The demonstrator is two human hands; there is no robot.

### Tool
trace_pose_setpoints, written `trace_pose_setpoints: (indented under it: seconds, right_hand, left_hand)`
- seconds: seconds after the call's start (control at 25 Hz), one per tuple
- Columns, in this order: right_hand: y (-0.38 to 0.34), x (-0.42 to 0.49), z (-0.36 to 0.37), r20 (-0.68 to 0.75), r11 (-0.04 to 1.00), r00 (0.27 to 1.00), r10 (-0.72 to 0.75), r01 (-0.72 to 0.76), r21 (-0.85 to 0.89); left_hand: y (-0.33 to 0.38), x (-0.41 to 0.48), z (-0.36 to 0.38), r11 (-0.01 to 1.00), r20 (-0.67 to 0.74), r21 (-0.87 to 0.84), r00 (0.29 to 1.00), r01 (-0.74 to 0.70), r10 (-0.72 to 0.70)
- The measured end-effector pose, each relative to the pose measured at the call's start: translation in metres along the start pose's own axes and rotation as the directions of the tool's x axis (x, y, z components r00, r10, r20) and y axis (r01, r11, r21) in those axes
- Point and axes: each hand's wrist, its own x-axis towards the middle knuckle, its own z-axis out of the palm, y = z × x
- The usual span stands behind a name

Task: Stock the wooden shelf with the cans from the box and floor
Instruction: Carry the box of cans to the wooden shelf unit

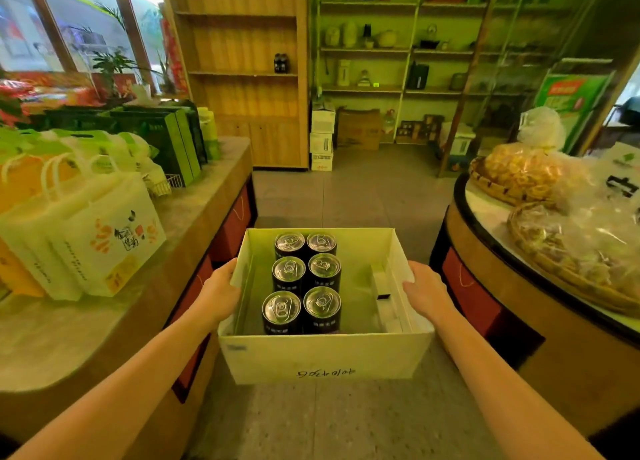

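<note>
Cans (304, 283), six of them, stand upright in two columns of three inside an open white cardboard box (322, 359), dark-sided with silver pull-tab tops. They sit toward the box's left half, the nearest pair close to its near wall and the farthest pair close to its far wall; the right half of the box floor shows bare apart from a small white carton (381, 283) lying along the right wall. Handwriting runs along the outside of the near wall.

Both hands carry the box in the air above the grey floor (346, 196). On the left hand (221, 293) the grip is clenched on the box's left wall, thumb over the rim. On the right hand (427, 295) the grip is clenched on the right wall in the same manner. Both forearms reach in from the lower corners.

Straight ahead, well apart from the box, stands the wooden shelf (242, 75), its boards mostly bare; two dark bottles (280, 63) stand at the right end of one middle board. Beside it on the right is a metal rack (398, 50) with pots and jars, and stacked cartons (322, 137) at its foot.

At the left, a long desk (221, 182) carries white and orange gift bags (90, 231) and green boxes (173, 140). At the right, a round desk (460, 237) bears woven baskets (568, 251) of wrapped goods.
</note>
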Motion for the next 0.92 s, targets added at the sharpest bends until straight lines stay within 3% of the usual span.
trace_pose_setpoints:
  seconds: [0.48, 0.92]
  right_hand:
    - [-0.054, 0.325, 0.029, 0.038, 0.998, 0.998, -0.051, 0.052, -0.022]
    - [-0.130, 0.627, 0.085, -0.068, 0.997, 0.995, 0.077, -0.078, -0.002]
  left_hand:
    - [0.054, 0.331, 0.012, 0.999, -0.030, -0.005, 0.999, -0.043, 0.042]
    - [0.103, 0.678, -0.008, 0.992, 0.049, 0.060, 0.993, -0.110, 0.107]
